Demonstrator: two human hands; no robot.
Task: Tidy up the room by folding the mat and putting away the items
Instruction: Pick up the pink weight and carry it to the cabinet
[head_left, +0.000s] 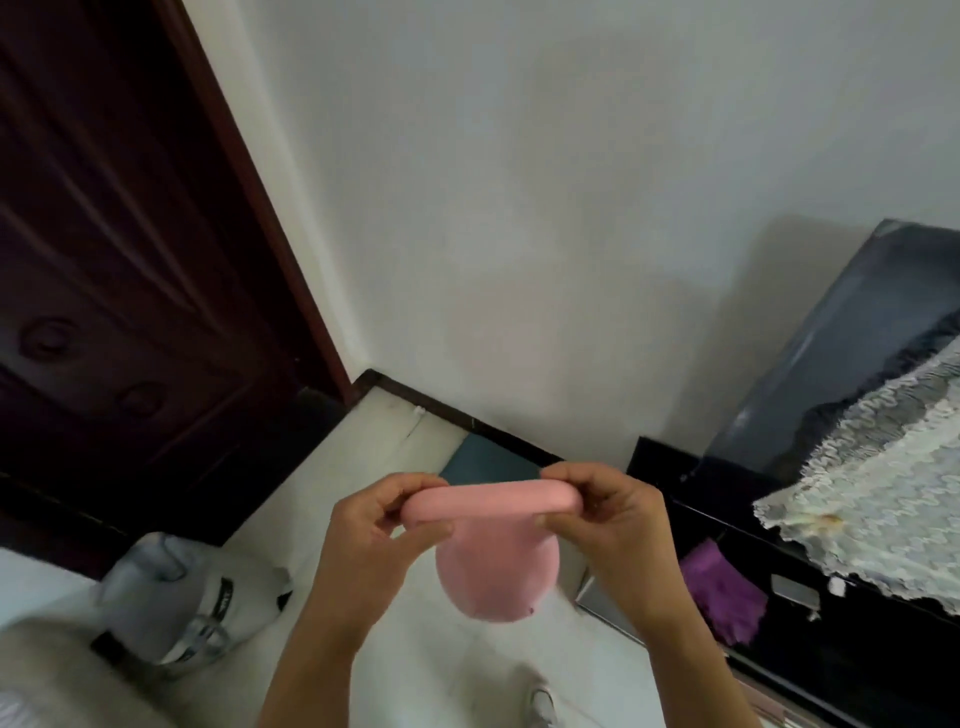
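Observation:
Both my hands hold a pink cap in the air at chest height, above the white floor. My left hand pinches the left end of its curved brim. My right hand pinches the right end of the brim. The round crown of the cap hangs down between my wrists. A teal mat lies on the floor by the wall, mostly hidden behind my hands and the cap.
A dark wooden door stands at the left. A grey bag lies on the floor at the lower left. At the right a black cabinet carries a white lace cloth and a purple item.

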